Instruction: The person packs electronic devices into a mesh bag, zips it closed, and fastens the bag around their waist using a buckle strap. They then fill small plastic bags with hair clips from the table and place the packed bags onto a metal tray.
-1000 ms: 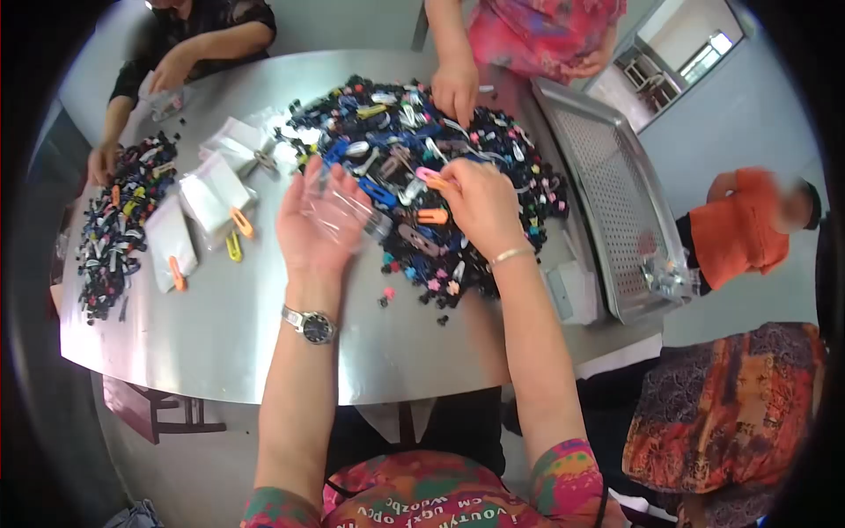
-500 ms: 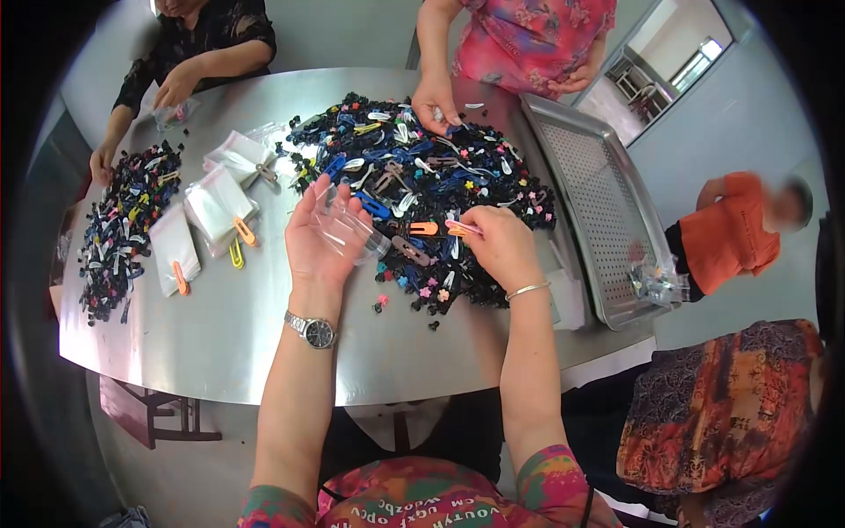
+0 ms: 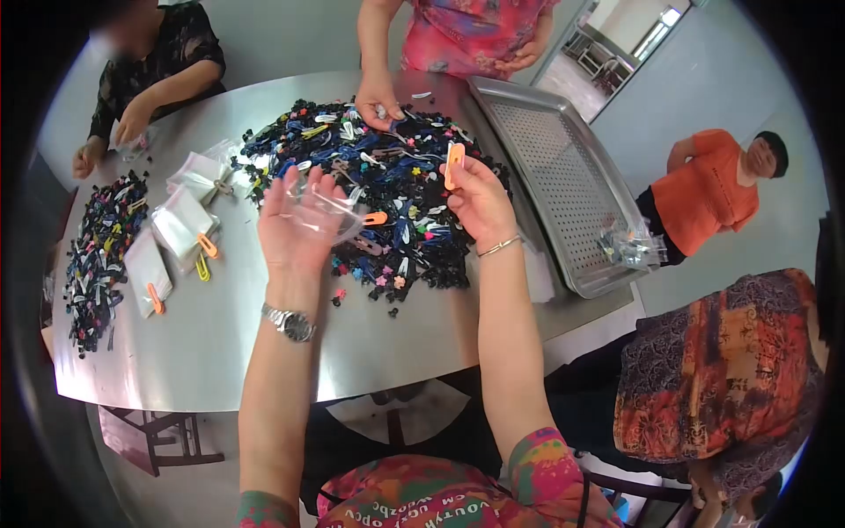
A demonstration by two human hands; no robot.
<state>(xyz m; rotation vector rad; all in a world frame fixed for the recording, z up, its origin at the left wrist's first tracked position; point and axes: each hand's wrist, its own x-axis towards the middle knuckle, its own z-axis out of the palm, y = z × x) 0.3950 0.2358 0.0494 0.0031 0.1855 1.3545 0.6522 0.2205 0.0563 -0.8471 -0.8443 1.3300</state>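
Observation:
A small clear plastic bag (image 3: 334,216) rests across the palm of my left hand (image 3: 289,239), which is turned up with its fingers loosely bent around it. Between thumb and fingers, my right hand (image 3: 484,207) pinches an orange hair clip (image 3: 454,165), held upright; a pale edge shows beside it. Both hands are over the near side of a large heap of hair clips and small black claw clips (image 3: 422,189). Another orange hair clip (image 3: 376,218) and a brown hair clip (image 3: 365,245) lie just right of the bag.
Stacks of clear bags (image 3: 180,231) with clips on them lie left on the metal table (image 3: 211,370). A second heap (image 3: 92,260) is further left. A perforated tray (image 3: 563,176) holding filled bags (image 3: 632,246) stands right. Two co-workers' hands (image 3: 378,101) (image 3: 134,121) work across the table.
My right hand has lifted from the heap and turned, bringing the orange hair clip upright. My left hand still holds the bag, and the whole view has shifted.

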